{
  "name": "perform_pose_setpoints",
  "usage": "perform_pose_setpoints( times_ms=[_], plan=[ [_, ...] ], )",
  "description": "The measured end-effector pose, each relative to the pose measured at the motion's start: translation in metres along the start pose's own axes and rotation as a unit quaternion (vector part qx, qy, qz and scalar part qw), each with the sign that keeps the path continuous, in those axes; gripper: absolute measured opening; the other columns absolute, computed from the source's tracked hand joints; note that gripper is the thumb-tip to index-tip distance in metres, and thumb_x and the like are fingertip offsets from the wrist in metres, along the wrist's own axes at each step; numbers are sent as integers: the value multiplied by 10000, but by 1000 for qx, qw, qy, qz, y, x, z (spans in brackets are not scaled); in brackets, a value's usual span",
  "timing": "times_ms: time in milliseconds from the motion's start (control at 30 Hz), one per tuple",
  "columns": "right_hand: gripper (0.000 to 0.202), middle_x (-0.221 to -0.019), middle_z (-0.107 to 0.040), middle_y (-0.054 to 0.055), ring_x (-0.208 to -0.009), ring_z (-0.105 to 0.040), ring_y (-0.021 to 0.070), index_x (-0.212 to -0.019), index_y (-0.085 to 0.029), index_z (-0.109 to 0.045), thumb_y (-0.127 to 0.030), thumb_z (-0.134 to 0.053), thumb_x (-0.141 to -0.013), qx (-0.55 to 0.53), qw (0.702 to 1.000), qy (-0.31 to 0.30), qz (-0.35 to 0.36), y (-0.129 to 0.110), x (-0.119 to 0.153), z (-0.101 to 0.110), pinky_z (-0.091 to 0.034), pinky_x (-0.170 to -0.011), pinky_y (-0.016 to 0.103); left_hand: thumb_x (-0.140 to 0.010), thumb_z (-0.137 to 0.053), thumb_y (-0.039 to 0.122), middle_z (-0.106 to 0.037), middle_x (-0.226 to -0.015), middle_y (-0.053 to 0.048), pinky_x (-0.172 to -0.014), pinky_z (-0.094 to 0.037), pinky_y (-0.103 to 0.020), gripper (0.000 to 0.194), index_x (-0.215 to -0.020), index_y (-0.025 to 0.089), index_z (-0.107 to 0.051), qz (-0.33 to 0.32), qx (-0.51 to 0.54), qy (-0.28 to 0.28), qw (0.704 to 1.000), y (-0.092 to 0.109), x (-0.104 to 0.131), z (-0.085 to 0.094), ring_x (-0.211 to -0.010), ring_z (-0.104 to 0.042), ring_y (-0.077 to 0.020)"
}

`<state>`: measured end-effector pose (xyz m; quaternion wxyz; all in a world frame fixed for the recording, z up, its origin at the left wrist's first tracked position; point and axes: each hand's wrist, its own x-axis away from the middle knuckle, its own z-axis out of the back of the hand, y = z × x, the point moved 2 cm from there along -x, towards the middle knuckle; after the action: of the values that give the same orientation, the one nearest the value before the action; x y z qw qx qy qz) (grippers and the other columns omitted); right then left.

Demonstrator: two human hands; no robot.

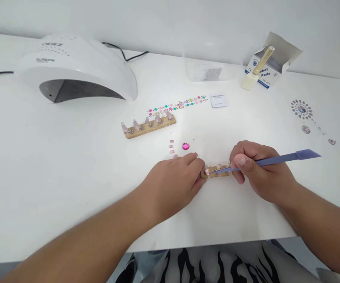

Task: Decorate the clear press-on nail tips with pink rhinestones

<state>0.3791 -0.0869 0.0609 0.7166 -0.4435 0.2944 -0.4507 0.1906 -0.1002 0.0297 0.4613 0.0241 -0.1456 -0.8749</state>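
My left hand (177, 184) is closed around the left end of a small wooden nail-tip stand (211, 173) near the table's front. Several clear false nails (219, 168) stand on it. Between the fingers of my right hand (256, 171) is a slim purple stick (278, 159) with a broad slanted end, its fine point at the nails on the stand's left part. My right fingertips hide the stand's right end. Beyond my left hand lie a round pink gem (185, 146) and several small pink stickers (171, 146).
A second wooden stand (152, 126) with pinkish nails lies farther left, before a strip of flower stickers (180, 104). A white nail lamp (81, 70) stands back left. Back right are an alcohol pad box (268, 72), a bottle (250, 81) and gem stickers (302, 109).
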Motion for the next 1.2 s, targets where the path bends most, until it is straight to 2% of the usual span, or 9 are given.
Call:
perform_pose_setpoints(
  times_ms=[200, 300, 467, 600, 700, 867, 1200],
  plan=[
    [434, -500, -528, -45, -512, -438, 87, -616, -194, -469, -441, -448, -972, 9, 1000, 4, 2, -1, 1, 1, -342, -570, 283, -907, -429, 282, -632, -843, -21, -481, -389, -262, 196, -922, 199, -605, 4, -1, -13, 1000, 0, -1, 1, -636, -593, -167],
    [451, -500, -529, -44, -504, -435, 86, -612, -193, -465, -467, -444, -970, 5, 1000, 3, -2, 0, 0, 1, -338, -566, 285, -895, -434, 286, -633, -836, -21, -477, -376, -258, 192, -911, 196, -603, 2, -3, -1, 1000, -1, 1, 2, -626, -586, -158],
    [487, -496, -524, -40, -489, -431, 86, -606, -193, -451, -529, -434, -957, -1, 1000, 0, -10, -1, 0, 1, -327, -551, 289, -840, -442, 243, -646, -868, -21, -482, -387, -254, 203, -971, 198, -590, -22, 40, 71, 996, 0, 9, 12, -643, -602, -144],
    [487, -492, -517, -35, -482, -430, 93, -605, -199, -443, -540, -431, -952, -4, 1000, -6, -21, -2, 0, 0, -323, -534, 291, -844, -393, 222, -660, -903, -36, -480, -402, -245, 263, -1018, 200, -589, 3, 56, 124, 991, 0, 14, 20, -734, -649, -153],
    [487, -487, -512, -32, -478, -426, 95, -601, -200, -439, -541, -435, -949, -8, 1000, -5, -26, -1, 0, 0, -329, -526, 290, -848, -396, 235, -666, -921, -39, -482, -411, -242, 279, -1046, 199, -589, 13, 48, 126, 991, 0, 14, 20, -746, -660, -155],
    [479, -472, -495, -33, -467, -412, 90, -594, -199, -426, -519, -455, -948, -29, 999, -3, -28, -2, 0, 0, -302, -485, 272, -852, -419, 209, -672, -916, -34, -481, -416, -238, 248, -1040, 186, -580, -7, 49, 141, 989, 0, 13, 19, -751, -666, -157],
    [502, -456, -479, -34, -442, -396, 85, -595, -201, -422, -586, -483, -912, -65, 997, -5, -45, -3, 0, 0, -283, -442, 260, -848, -421, 211, -668, -884, -29, -458, -381, -242, 211, -990, 187, -575, -22, 60, 148, 987, -1, 14, 18, -747, -661, -153]
  ],
)
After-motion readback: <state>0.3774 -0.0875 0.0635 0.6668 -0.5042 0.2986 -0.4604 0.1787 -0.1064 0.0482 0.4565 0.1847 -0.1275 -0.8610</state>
